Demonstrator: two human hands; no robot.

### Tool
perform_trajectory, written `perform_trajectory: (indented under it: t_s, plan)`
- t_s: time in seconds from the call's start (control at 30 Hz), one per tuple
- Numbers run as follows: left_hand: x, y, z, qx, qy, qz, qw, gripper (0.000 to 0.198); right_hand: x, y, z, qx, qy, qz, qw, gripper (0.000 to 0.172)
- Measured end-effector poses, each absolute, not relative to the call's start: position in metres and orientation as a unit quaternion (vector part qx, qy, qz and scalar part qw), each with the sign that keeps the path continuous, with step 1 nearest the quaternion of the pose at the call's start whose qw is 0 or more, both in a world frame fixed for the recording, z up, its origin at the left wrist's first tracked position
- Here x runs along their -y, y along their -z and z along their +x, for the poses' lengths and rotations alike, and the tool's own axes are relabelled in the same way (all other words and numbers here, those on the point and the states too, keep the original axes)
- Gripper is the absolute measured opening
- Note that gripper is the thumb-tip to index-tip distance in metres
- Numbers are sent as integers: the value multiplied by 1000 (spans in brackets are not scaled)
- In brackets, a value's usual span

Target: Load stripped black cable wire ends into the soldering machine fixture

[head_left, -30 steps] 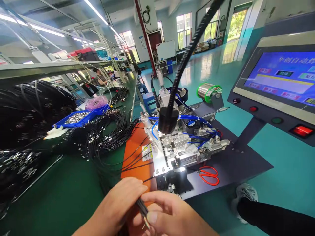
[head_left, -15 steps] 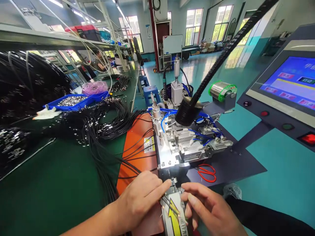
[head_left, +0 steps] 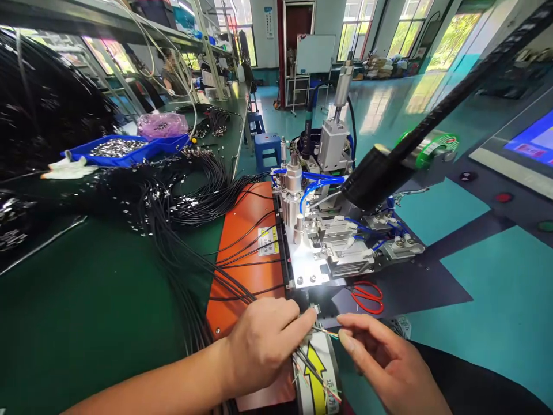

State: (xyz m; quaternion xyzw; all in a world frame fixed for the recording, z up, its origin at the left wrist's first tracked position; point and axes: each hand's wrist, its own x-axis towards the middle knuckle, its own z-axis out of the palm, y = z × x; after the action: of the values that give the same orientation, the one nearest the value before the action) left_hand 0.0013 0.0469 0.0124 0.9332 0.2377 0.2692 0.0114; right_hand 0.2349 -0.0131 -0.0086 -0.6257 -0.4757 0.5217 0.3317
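My left hand (head_left: pixel 272 334) is closed around black cables (head_left: pixel 242 294) that run in from the left over the orange plate. Below its fingers, a few stripped cable ends (head_left: pixel 319 377) with thin coloured wires hang over the yellow arrow label (head_left: pixel 317 397). From the left fingertips another cable's coloured wires (head_left: pixel 326 331) point right. My right hand (head_left: pixel 380 357) pinches the tips of these wires between thumb and index finger. Just beyond the hands stands a metal machine (head_left: pixel 332 248) with cylinders and blue air tubes. The palm side of the left hand is hidden.
Red-handled scissors (head_left: pixel 367 297) lie right of the hands. A black flexible-arm lamp (head_left: pixel 371 178) hangs over the machine. On the green bench (head_left: pixel 108 300) lie cable bundles (head_left: pixel 181 202) and a blue tray (head_left: pixel 116 148). A control panel (head_left: pixel 518 167) stands right; a person (head_left: pixel 173 69) sits far back.
My view has shifted, so the machine sits farther right. Coloured wires now stretch between my left fingertips and my right thumb and index finger.
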Motion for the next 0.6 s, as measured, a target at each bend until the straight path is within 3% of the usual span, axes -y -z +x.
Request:
perform_trajectory:
  t_s: [0.17, 0.3, 0.47, 0.6]
  plan:
    - [-48, -15, 0, -232, -284, 926, 88, 22, 14, 10, 234, 475, -504, -631, 350, 32]
    - [-49, -5, 4, -234, -278, 928, 80, 7, 14, 4, 224, 490, -446, -637, 393, 25]
    - [-52, 6, 7, -243, -259, 932, 73, 18, 13, 5, 219, 576, -316, -626, 420, 18]
    - [-53, 9, 6, -240, -255, 933, 82, 19, 11, 12, 221, 682, -224, -561, 413, 30]
